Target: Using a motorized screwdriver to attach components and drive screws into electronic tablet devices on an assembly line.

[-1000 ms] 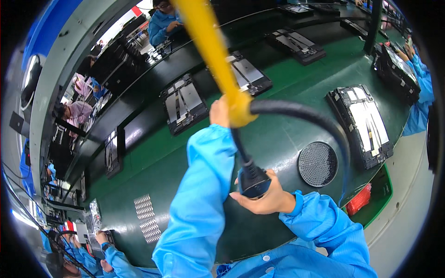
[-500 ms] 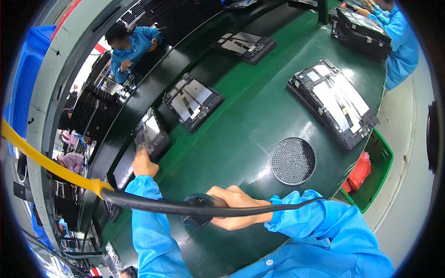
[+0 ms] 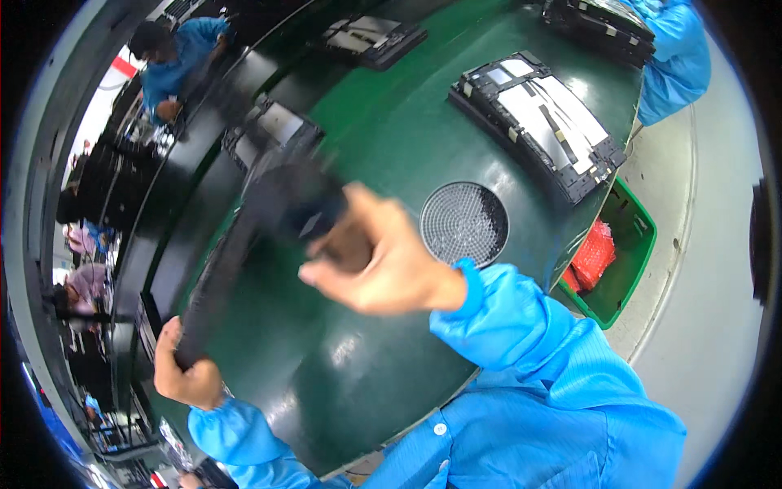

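On the left, my left hand grips the near end of a dark, flat tablet housing, which is tilted up almost edge-on and blurred. Its inner side is hidden from me. In the middle, my right hand is wrapped around a dark, cylindrical tool that looks like an electric screwdriver. The tool is smeared by motion, so its tip cannot be made out. Its dark shape overlaps the far end of the housing; I cannot tell whether they touch. A round, dimpled tray with small black pieces lies just beyond my right hand.
Opened tablets lie on the green table: a stack at right, one behind the tool and another farther back. A green crate with red wrapping stands at right. Co-workers sit across the bench and at far right.
My left hand has moved toward me and left, bringing the tablet housing closer. My right hand has lifted the screwdriver up and away from me. The view has shifted, and the yellow cable has left it.
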Demonstrator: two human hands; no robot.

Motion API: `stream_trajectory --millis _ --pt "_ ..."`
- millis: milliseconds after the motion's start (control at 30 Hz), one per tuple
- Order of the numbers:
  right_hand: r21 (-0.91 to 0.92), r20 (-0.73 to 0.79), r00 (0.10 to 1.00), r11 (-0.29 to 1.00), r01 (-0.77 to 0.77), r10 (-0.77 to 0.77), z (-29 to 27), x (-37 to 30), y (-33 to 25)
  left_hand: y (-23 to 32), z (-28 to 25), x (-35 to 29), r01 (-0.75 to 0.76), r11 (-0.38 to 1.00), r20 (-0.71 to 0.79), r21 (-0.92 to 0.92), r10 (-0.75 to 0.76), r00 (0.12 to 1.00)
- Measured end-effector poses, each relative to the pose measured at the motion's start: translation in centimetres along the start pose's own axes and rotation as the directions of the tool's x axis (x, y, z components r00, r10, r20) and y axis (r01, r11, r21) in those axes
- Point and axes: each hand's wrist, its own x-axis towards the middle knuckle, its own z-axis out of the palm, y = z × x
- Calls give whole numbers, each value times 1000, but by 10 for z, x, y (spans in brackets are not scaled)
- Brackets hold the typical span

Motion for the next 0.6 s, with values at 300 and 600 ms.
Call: stream_trajectory --millis 300,600 --pt "65 -219 973 996 -66 79 -77 7 2 139 -26 -83 -50 969 505 -241 169 847" --pt "-34 -176 983 997 -63 56 -87 1 19 194 20 -126 114 852 497 -511 185 848"
